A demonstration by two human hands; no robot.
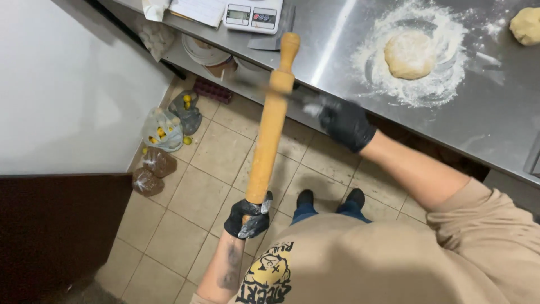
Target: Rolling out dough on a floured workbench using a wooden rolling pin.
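Holding rolling pin (272,121) by lower handle, left hand (249,217) clenched; right hand (344,123) blurred, grip unclear; dough (410,54) floured on bench (495,124), hardly flattened.

one head camera looks steeply down, close over the floor (185,191).

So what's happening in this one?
A person in black gloves stands at a steel counter. The left hand grips one handle of a wooden rolling pin, holding it up over the tiled floor. The right hand is beside the pin, blurred, so contact is unclear. A flattened dough round lies in flour on the counter, untouched.
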